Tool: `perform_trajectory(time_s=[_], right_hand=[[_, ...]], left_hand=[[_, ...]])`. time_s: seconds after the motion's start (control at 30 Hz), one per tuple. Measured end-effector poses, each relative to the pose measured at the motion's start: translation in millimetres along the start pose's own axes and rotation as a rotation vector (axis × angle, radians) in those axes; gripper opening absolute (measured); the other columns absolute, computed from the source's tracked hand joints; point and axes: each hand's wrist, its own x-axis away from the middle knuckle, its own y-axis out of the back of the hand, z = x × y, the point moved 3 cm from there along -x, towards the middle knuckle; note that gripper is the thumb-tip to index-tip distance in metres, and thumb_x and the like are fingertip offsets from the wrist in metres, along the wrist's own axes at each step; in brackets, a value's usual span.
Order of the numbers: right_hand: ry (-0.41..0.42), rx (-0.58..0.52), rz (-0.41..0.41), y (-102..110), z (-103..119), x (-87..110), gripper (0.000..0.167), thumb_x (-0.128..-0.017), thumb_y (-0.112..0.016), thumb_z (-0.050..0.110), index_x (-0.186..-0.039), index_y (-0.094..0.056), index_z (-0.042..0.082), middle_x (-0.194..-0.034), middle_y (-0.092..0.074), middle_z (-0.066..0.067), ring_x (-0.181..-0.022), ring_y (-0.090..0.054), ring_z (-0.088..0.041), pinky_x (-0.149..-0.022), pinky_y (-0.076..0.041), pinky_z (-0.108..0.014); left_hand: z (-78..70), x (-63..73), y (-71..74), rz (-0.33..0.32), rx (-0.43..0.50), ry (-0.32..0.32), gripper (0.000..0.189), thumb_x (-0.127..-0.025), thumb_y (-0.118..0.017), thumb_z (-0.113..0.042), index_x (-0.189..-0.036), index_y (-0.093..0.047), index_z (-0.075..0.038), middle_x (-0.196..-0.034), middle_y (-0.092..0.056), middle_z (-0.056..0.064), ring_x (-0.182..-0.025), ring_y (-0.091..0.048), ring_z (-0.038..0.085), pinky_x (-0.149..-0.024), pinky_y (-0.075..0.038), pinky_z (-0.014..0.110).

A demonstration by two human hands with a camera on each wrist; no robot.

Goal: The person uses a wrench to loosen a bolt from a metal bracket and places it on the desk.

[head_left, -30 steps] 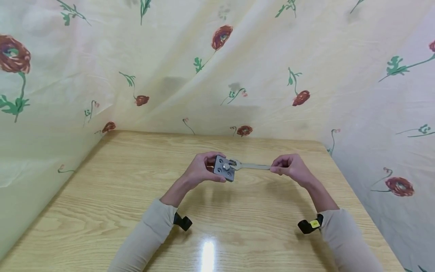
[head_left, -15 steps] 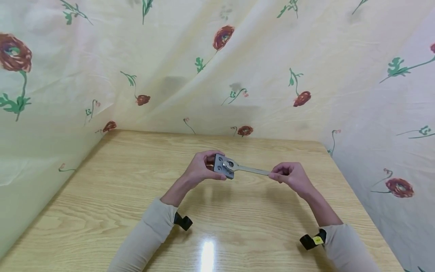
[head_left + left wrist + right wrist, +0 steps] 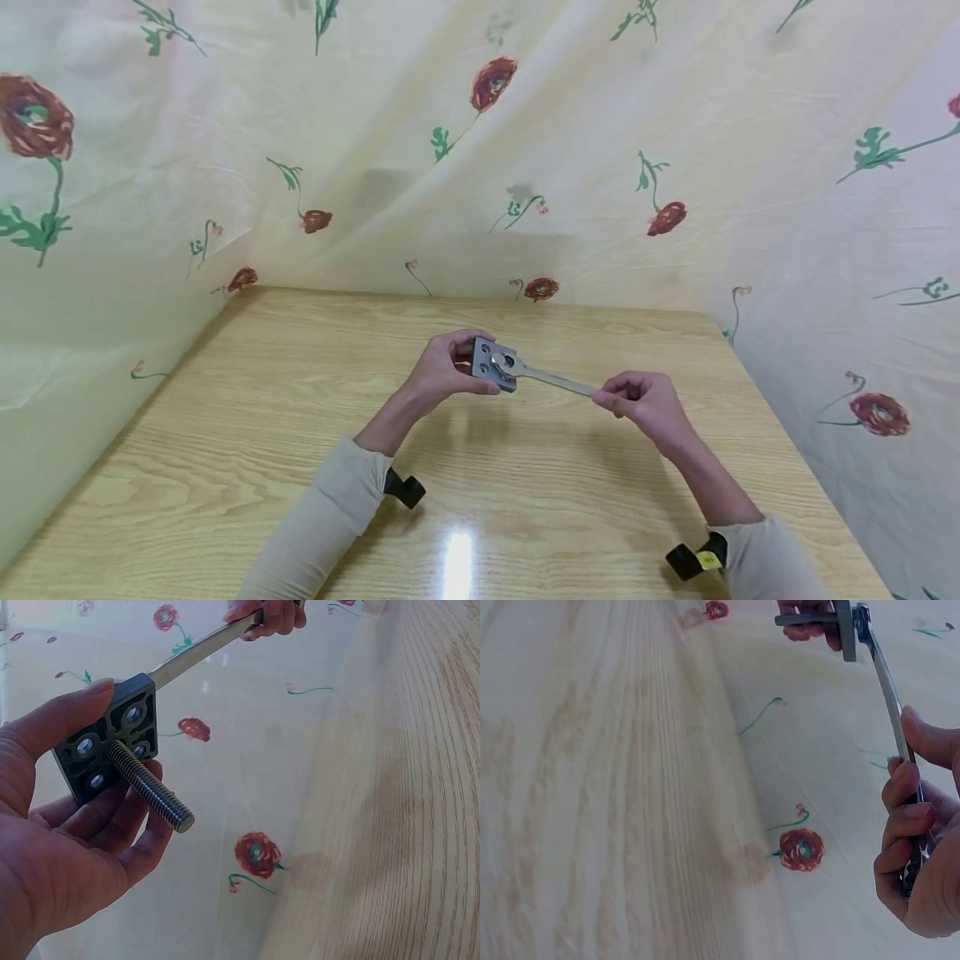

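My left hand (image 3: 437, 379) grips a square grey plate (image 3: 112, 735) by its edges, thumb on one side and fingers on the other. The plate has several holes. Through its middle runs a bolt (image 3: 156, 789), its long threaded shank sticking out on the side seen in the left wrist view. A silver wrench (image 3: 558, 381) has its head at the bolt head on the other face, its handle slanting down to the right. My right hand (image 3: 651, 410) holds the handle's far end between thumb and curled fingers. The fingers hide that end.
Both hands are up over a light wooden table (image 3: 225, 417). A floral cloth (image 3: 360, 125) hangs behind the table and along both sides. Each wrist wears a black camera, such as the right one (image 3: 684, 562).
The wrench head has gone from beside the bolt head onto it. My right hand has moved down and nearer, swinging the handle's end downward. The left hand stays nearly still with the plate.
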Motion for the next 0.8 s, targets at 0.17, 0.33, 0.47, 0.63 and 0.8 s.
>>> perform_trajectory(time_s=[0.17,0.33,0.47,0.63,0.8], right_hand=[[-0.024,-0.011,-0.014,-3,-1,3.3,0.025,-0.089,-0.074,0.013,-0.095,-0.070,-0.011,-0.062,-0.059,0.012,-0.058,-0.048,-0.007,-0.052,-0.037,-0.026],[-0.048,-0.022,-0.018,-6,-3,4.9,0.025,-0.089,-0.074,0.013,-0.096,-0.070,-0.011,-0.063,-0.061,0.012,-0.060,-0.051,-0.006,-0.056,-0.041,-0.024],[-0.050,-0.005,-0.022,-8,-3,6.6,0.025,-0.089,-0.074,0.014,-0.096,-0.070,-0.010,-0.065,-0.063,0.009,-0.061,-0.052,-0.006,-0.058,-0.042,-0.024],[-0.037,0.036,-0.042,-9,2,8.4,0.026,-0.088,-0.076,0.018,-0.096,-0.071,-0.007,-0.066,-0.063,0.009,-0.062,-0.053,-0.005,-0.056,-0.042,-0.024],[-0.036,0.027,-0.042,-12,4,7.5,0.027,-0.088,-0.076,0.018,-0.096,-0.071,-0.007,-0.066,-0.061,0.012,-0.062,-0.052,-0.005,-0.055,-0.042,-0.024]], left_hand=[[-0.8,-0.5,-0.6,0.004,0.004,0.000,0.065,-0.072,-0.083,0.004,-0.131,-0.058,0.000,-0.123,-0.066,0.024,-0.097,-0.066,0.015,-0.082,-0.059,0.030],[0.0,-1.2,-0.2,-0.002,-0.002,0.009,0.065,-0.072,-0.083,0.004,-0.132,-0.058,0.001,-0.125,-0.065,0.024,-0.098,-0.066,0.016,-0.082,-0.059,0.030],[1.5,-1.8,0.0,-0.006,-0.004,0.008,0.063,-0.072,-0.083,0.004,-0.130,-0.059,0.001,-0.124,-0.065,0.024,-0.098,-0.066,0.017,-0.084,-0.059,0.029],[3.8,-2.2,-0.6,0.003,0.011,0.011,0.064,-0.072,-0.083,0.004,-0.131,-0.058,0.001,-0.124,-0.065,0.025,-0.098,-0.066,0.017,-0.083,-0.058,0.029],[2.1,0.0,-0.3,0.000,0.015,0.009,0.065,-0.072,-0.083,0.004,-0.132,-0.057,0.002,-0.125,-0.065,0.025,-0.100,-0.066,0.018,-0.084,-0.058,0.030]])
